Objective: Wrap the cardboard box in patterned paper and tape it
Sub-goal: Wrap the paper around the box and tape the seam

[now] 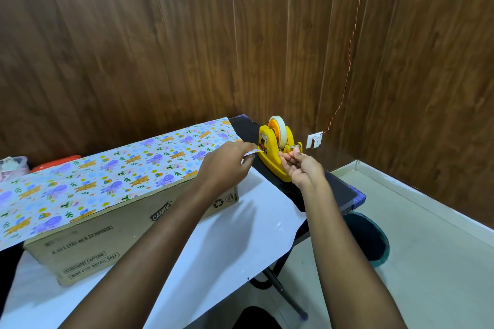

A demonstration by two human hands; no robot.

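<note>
A long cardboard box (112, 235) lies on the table with patterned paper (107, 171) folded over its top; the paper's white underside (227, 243) spreads in front of the box. A yellow tape dispenser (275, 152) with a roll of tape stands on the dark table to the right of the box. My left hand (227, 163) pinches a short strip of tape (252, 152) by the box's right end. At the dispenser's cutter, my right hand (302, 165) pinches the free end of the tape.
The dark table (344, 192) ends just right of the dispenser. A round teal bin (371, 240) stands on the floor below that edge. Wood panel walls close the back and right. A red lid and a bag (16, 165) sit at far left.
</note>
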